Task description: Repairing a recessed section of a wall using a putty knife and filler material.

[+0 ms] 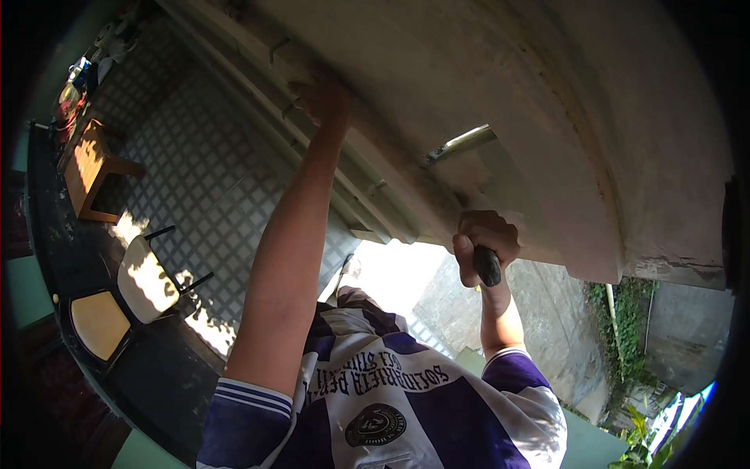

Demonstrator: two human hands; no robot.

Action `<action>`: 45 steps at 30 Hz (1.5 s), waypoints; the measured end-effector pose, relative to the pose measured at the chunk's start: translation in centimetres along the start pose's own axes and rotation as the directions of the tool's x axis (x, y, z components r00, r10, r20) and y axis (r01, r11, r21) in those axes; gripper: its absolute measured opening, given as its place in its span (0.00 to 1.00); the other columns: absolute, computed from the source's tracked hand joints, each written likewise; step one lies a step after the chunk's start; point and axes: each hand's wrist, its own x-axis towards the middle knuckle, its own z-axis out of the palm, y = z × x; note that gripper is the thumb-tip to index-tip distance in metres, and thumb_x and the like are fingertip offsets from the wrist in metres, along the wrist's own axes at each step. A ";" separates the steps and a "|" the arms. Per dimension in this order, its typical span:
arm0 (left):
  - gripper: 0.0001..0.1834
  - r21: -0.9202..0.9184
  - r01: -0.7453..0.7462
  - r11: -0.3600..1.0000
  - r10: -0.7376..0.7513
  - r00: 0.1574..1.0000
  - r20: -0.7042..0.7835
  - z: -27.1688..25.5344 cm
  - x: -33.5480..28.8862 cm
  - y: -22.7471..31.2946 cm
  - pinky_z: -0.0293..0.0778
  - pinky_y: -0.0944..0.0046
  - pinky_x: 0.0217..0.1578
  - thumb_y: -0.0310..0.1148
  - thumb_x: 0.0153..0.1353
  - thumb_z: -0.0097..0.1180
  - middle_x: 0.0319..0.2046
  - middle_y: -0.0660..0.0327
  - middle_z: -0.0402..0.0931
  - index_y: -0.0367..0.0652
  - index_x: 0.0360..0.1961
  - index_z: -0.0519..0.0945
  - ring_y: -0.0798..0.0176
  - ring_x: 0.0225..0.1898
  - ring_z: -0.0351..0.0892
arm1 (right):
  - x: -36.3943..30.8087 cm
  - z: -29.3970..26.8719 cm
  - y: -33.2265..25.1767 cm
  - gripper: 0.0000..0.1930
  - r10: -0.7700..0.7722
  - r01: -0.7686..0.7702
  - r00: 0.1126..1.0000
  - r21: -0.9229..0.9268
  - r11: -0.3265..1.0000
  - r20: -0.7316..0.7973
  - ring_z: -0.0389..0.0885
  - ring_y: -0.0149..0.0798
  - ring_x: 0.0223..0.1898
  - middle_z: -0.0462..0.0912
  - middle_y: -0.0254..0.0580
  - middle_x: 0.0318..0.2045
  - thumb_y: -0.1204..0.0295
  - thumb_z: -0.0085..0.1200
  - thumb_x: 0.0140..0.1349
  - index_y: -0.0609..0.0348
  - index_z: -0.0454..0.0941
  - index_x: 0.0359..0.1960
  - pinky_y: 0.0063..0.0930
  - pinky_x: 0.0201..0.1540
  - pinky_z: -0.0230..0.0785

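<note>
My right hand [488, 234] is closed around the black handle [487, 267] of a tool, just in front of a large grey-brown panel [547, 156]. The tool's working end is hidden behind the hand. Farther up and to the left, my left hand [322, 100] lies in shadow, its fingers bent over the long beam [391, 160] along the panel's edge. Small metal hooks [277, 48] stick out from this beam. Between the two hands a narrow slot-like opening [461, 144] with a bright rim shows in the panel, beside a paler patch.
Below on the left is a checkered tile floor [195, 156], with a wooden stool [94, 168] and a chair with a cream seat [100, 322] near a dark curved edge. Sunlit concrete [539, 328] lies at right, beside green plants [625, 328]. Assorted items [74, 98] stand far left.
</note>
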 end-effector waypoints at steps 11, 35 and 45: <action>0.49 0.073 -0.018 0.997 0.022 0.998 -0.052 -0.2 0.9 -0.5 0.73 0.35 0.53 0.69 0.66 0.38 0.58 0.30 0.64 0.35 0.71 0.49 0.29 0.56 0.72 | 0.0 -0.2 -2.8 0.18 -0.062 0.057 0.995 0.057 0.997 0.080 0.67 0.34 0.13 0.67 0.35 0.11 0.76 0.54 0.58 0.58 0.63 0.12 0.25 0.19 0.58; 0.49 0.209 -0.141 0.968 0.146 0.989 -0.007 0.3 0.9 -0.9 0.73 0.37 0.55 0.67 0.66 0.42 0.60 0.30 0.63 0.26 0.65 0.56 0.27 0.56 0.72 | -0.4 -0.3 -2.7 0.18 -0.079 0.079 0.997 -0.006 0.997 -0.006 0.64 0.39 0.11 0.63 0.38 0.10 0.77 0.57 0.57 0.60 0.64 0.11 0.30 0.16 0.55; 0.53 -0.217 -0.006 0.976 0.016 0.999 0.047 1.2 1.5 -1.6 0.75 0.36 0.54 0.71 0.62 0.45 0.58 0.32 0.68 0.25 0.63 0.58 0.31 0.57 0.73 | -5.6 -0.4 -3.9 0.20 0.061 -0.030 0.984 0.180 0.983 -0.169 0.63 0.41 0.11 0.64 0.40 0.10 0.81 0.59 0.58 0.59 0.64 0.12 0.32 0.17 0.54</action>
